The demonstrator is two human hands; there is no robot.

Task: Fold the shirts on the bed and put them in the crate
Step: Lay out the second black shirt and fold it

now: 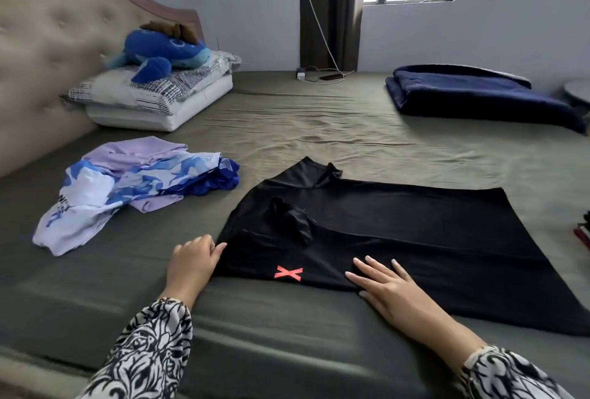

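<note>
Because the black shirt [399,239] lies spread near the front edge of the bed [319,117], with one sleeve already turned in over its middle, the fold can easily go crooked. The right hand [388,287] lies flat on its near hem with straight fingers and grips nothing. The left hand [193,263] has its fingers curled at the shirt's left corner; I cannot tell if it really pinches the cloth. The fabric looks smooth and slippery, so I think a pull from one side could drag the whole shirt or undo the sleeve. To the far left waits a pile of shirts [134,184]. The crate is not visible.
</note>
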